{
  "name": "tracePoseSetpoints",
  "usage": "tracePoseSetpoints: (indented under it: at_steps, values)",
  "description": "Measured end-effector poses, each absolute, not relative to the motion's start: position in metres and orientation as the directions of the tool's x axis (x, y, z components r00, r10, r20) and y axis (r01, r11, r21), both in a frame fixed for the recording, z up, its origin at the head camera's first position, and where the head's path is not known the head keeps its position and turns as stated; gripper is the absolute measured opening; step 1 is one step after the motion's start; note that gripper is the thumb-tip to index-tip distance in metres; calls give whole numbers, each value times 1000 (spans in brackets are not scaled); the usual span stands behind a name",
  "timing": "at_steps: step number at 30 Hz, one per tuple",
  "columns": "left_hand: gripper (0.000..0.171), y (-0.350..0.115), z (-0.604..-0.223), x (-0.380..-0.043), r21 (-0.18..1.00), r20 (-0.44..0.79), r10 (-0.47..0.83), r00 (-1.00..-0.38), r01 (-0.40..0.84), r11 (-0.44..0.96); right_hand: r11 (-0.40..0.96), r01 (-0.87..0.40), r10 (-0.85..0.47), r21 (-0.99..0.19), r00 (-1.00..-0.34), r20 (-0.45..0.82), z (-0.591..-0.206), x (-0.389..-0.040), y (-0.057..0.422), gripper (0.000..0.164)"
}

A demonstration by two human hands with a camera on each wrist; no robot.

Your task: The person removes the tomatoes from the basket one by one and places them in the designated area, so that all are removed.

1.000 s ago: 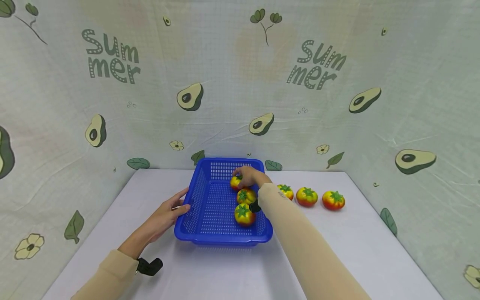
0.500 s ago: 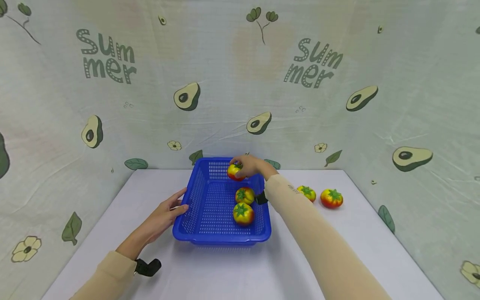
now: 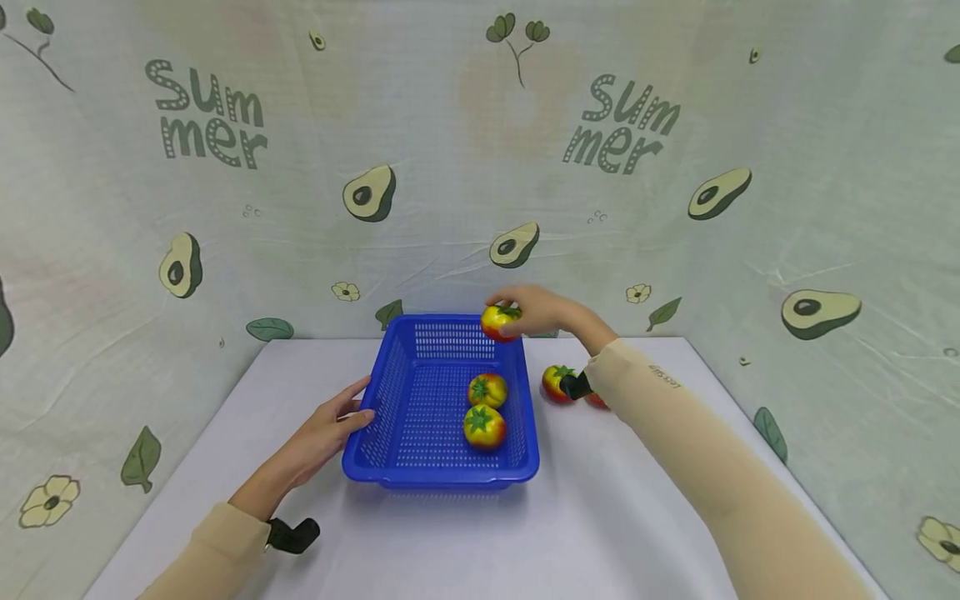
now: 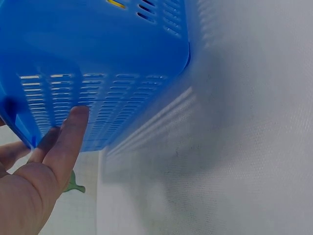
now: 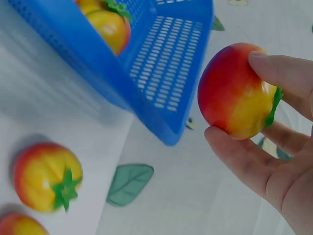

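Observation:
A blue perforated plastic basket (image 3: pixel 442 479) sits on the white table, with two yellow-red tomatoes (image 3: pixel 485 427) along its right side. At the basket's left side, my left hand (image 3: pixel 330 429) holds the rim, thumb over the edge and fingers against the slotted outer wall (image 4: pixel 105 105). My right hand (image 3: pixel 540 310) pinches another tomato (image 5: pixel 234 93) between thumb and fingers, raised over the basket's back right corner. The right wrist view shows its red underside and part of its green leafy top, with the fingertips around its sides.
To the right of the basket, a tomato (image 3: pixel 557 383) lies on the table (image 3: pixel 600 500), and a second one (image 3: pixel 597 401) is mostly hidden by the right sleeve. A patterned cloth (image 3: pixel 442 125) hangs behind the table and along its sides.
My right hand has lifted the tomato from the basket's back right area and carried it up and to the right. My left hand stays at the basket's rim.

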State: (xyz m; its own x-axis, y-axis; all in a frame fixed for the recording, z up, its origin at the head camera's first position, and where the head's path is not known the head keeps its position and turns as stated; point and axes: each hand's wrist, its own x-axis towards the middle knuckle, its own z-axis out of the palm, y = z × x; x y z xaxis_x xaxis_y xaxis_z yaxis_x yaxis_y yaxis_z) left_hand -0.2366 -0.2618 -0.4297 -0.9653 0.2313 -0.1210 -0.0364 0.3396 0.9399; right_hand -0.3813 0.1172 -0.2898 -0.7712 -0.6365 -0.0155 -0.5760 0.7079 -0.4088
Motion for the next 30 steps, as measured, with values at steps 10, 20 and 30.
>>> tracePoseSetpoints:
  at_steps: [10,20,30]
  values:
    - [79,-262,-429,-237,940,-122,235,-964,-37,338,726,-599,-623,-336,-781,47,-280,-356,166,52]
    - [78,-265,-429,-238,944,-122,242,-963,-37,329,768,-565,-575,-301,-816,66,-296,-328,195,53]
    - [77,-263,-429,-238,942,-126,232,-965,-43,331,772,-555,-560,-310,-825,81,-316,-314,210,52]
